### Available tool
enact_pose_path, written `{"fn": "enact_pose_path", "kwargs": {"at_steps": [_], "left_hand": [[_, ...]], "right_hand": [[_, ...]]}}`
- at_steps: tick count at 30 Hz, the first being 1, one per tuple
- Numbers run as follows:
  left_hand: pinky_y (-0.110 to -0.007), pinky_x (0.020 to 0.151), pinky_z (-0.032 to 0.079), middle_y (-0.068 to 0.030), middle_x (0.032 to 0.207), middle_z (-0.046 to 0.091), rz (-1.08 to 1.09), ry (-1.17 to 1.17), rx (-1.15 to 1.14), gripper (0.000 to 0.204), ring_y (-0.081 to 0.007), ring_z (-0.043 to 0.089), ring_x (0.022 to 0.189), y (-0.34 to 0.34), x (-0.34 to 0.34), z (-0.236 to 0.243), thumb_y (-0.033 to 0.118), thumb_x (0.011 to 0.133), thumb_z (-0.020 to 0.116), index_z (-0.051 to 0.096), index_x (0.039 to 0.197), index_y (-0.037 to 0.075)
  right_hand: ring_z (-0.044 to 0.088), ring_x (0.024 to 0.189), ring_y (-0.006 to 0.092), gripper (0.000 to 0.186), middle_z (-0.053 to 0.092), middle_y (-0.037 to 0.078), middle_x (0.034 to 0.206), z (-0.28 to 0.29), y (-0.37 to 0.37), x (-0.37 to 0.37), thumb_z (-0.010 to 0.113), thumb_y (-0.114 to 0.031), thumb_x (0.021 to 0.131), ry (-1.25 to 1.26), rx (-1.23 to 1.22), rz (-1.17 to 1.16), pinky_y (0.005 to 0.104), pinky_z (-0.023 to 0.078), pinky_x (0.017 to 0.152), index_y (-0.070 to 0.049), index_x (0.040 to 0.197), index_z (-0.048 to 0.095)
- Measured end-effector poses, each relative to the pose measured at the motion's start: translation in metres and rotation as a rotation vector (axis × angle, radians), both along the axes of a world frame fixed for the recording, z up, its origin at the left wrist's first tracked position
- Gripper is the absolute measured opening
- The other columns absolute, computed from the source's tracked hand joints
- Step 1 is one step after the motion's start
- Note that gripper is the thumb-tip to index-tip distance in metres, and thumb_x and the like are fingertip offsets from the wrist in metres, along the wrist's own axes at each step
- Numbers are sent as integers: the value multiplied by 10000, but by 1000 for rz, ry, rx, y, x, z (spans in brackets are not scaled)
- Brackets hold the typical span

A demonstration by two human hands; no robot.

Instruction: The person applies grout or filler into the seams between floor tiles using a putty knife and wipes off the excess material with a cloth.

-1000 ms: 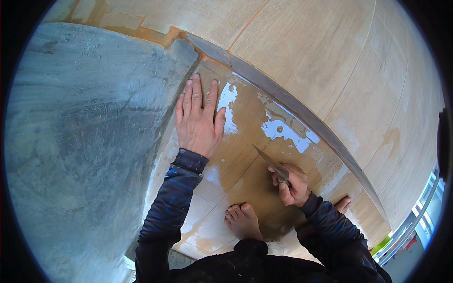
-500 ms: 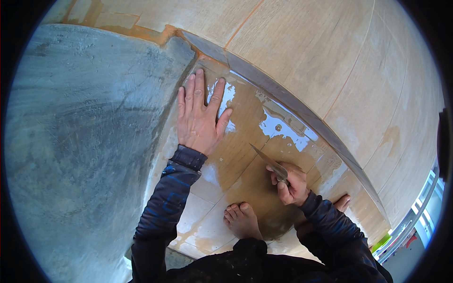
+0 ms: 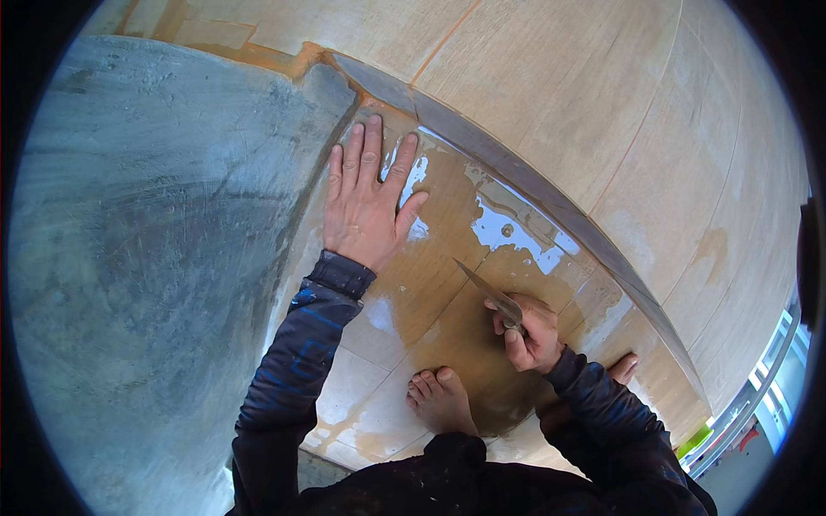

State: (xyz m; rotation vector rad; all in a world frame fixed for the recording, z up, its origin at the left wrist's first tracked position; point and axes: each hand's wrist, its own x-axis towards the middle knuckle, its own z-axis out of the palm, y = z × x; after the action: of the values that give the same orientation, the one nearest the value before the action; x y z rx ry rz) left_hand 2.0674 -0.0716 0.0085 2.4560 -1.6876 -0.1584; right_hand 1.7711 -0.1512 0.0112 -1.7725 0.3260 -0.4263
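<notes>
My left hand (image 3: 366, 211) lies flat on the wet wood-look tile floor (image 3: 439, 232), fingers spread toward the corner by the grey wall and the dark edging strip. Nothing is held in it. Lower and to the right, my right hand (image 3: 532, 335) is closed around a small pointed trowel (image 3: 489, 288). Its narrow metal blade points up and left over the floor; the handle is mostly hidden in my fist. A film of muddy water and bright reflections covers the tiles between my hands.
A smooth grey cement surface (image 3: 163, 241) fills the left side. The dark edging strip (image 3: 551, 193) curves along the tiled surface (image 3: 585, 95) beyond it, with orange-brown residue (image 3: 314, 60) at the corner. My bare foot (image 3: 441, 400) stands on the tiles; metal railing (image 3: 757, 391) is at far right.
My left hand has slid slightly farther forward and right across the wet tile, its forearm following. The right hand and the trowel have hardly moved.
</notes>
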Motion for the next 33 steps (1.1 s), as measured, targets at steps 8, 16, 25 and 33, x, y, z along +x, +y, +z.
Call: {"fn": "enact_pose_path", "kwargs": {"at_steps": [8,16,25,33], "left_hand": [[-548,1267,165,-210,1713,202,-2,17,10,719,-402,194,1579,0,0,1,455,1002,590,365,1632,190],[-549,1267,164,-205,1713,206,0,21,3,719,-404,208,1574,1,0,1,457,998,598,367,1631,205],[-550,1267,164,-199,1715,207,0,19,0,714,-400,205,1576,1,0,2,456,996,601,375,1628,214],[-545,1269,160,-199,1716,206,6,26,0,723,-396,202,1578,1,0,3,449,990,611,371,1631,215]], "right_hand": [[601,621,225,312,620,81,755,0,0,-1,585,-69,906,-5,-4,-5,357,503,597,86,1168,653],[602,619,224,311,622,83,754,1,1,-1,585,-70,909,3,4,-5,352,503,592,89,1168,652],[599,618,223,322,618,79,751,2,1,0,584,-71,902,0,4,-13,352,498,595,83,1176,654],[600,620,221,328,616,75,747,3,1,0,585,-64,894,7,0,-7,348,496,591,75,1182,657]]}}
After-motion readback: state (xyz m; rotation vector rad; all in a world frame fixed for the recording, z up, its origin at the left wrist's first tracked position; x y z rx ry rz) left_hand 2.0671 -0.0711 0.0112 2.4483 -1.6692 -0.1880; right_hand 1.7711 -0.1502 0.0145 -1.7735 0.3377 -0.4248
